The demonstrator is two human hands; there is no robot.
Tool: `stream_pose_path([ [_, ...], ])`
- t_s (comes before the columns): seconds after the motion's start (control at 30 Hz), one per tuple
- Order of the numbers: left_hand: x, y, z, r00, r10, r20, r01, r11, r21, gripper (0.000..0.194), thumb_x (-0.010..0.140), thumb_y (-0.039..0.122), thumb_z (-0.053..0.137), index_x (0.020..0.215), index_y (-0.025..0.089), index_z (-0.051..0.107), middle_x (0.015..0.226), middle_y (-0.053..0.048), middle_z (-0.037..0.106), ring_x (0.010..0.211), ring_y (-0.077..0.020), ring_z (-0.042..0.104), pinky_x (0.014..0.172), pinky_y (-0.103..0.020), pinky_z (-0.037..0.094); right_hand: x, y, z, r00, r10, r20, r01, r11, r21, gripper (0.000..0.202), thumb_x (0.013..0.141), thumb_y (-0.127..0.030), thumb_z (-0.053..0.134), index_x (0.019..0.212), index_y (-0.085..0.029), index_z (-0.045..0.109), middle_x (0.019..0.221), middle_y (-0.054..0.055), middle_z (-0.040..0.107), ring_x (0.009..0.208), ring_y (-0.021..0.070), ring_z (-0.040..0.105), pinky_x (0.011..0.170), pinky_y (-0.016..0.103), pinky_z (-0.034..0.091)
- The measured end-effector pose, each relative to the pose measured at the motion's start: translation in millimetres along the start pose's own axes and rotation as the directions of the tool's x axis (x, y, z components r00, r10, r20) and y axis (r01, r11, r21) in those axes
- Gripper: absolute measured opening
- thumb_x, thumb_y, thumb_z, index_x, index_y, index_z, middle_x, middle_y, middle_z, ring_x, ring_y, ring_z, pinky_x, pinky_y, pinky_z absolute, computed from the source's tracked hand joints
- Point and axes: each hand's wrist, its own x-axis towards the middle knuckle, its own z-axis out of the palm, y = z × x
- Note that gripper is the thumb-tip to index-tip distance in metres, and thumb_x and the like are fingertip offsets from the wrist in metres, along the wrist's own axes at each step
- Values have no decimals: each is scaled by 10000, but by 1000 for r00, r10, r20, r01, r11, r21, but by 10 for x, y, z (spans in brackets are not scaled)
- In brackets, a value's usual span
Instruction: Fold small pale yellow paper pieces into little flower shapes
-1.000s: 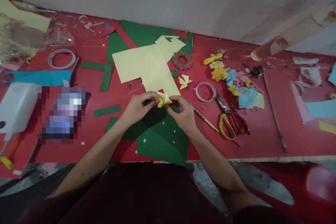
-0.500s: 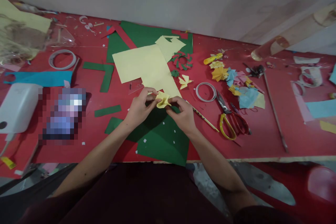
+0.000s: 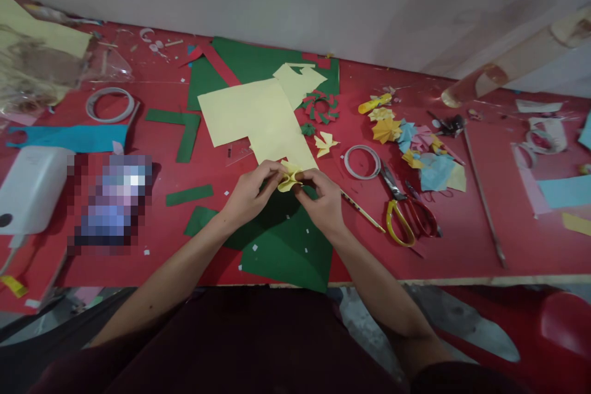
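A small folded piece of yellow paper [image 3: 290, 180] is pinched between both hands above the middle of the table. My left hand [image 3: 252, 192] is closed on its left side, thumb and fingers together. On its right side, my right hand [image 3: 322, 197] pinches it the same way. Under the hands lies a green paper sheet [image 3: 286, 246] dotted with white scraps. Just beyond them a large cut yellow sheet [image 3: 252, 112] lies flat. A small yellow paper flower [image 3: 325, 144] and a red-and-green paper ring [image 3: 320, 107] rest behind my right hand.
Right of my hands are a striped pencil [image 3: 364, 212], scissors [image 3: 406, 212], a tape roll [image 3: 362, 162] and several folded paper pieces [image 3: 406, 132]. At the left lie green strips [image 3: 188, 195], a blurred-out device [image 3: 115, 200], a white adapter [image 3: 37, 188] and another tape roll [image 3: 109, 104].
The fingers of my left hand have shifted slightly right and closed further over the yellow paper. Its folds now look more drawn together. The table items stay put.
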Motion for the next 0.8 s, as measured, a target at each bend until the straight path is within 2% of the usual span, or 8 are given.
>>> stream_pose_path([
  [0.2, -4, -21, -1, 1000, 28, -14, -28, 1000, 11, 143, 985, 266, 470, 1064, 233, 584, 1018, -53, 706, 896, -164, 694, 749, -264, 541, -2, -31, 3, 1000, -26, 8, 26, 999, -31, 84, 852, -194, 622, 905, -246, 662, 929, 47, 704, 859, 202, 671, 779, 356, 568],
  [0.4, 2, -19, 8, 997, 72, -37, -72, 997, -18, 134, 975, 238, 495, 1071, 227, 587, 1040, -55, 691, 920, -154, 682, 772, -258, 541, -2, -31, 0, 997, -61, -52, 58, 997, -49, 45, 865, -231, 648, 886, -257, 678, 974, 54, 695, 975, 221, 664, 835, 378, 562],
  [0.57, 35, 10, -6, 991, 114, -65, -117, 992, -51, 102, 961, 268, 539, 990, 221, 624, 1015, -71, 670, 977, -183, 633, 840, -318, 526, -8, -11, 3, 998, -15, -65, 16, 1000, 6, 20, 874, -266, 662, 869, -258, 679, 983, 54, 695, 948, 216, 670, 785, 358, 575],
  [0.67, 42, 21, -2, 994, 97, -57, -103, 990, -96, 123, 960, 306, 552, 992, 218, 632, 980, -64, 674, 917, -172, 640, 809, -306, 538, -11, -10, 8, 997, 11, -72, -9, 1000, 29, 32, 868, -282, 675, 858, -252, 673, 959, 52, 694, 884, 205, 672, 747, 349, 578],
  [0.8, 36, 40, 22, 998, 46, -52, -54, 985, -164, 149, 931, 342, 600, 985, 207, 633, 982, -63, 688, 910, -175, 668, 806, -295, 564, -16, -17, 20, 996, 10, -88, -6, 999, 45, 37, 858, -287, 683, 851, -255, 666, 948, 51, 697, 899, 213, 673, 766, 361, 578],
])
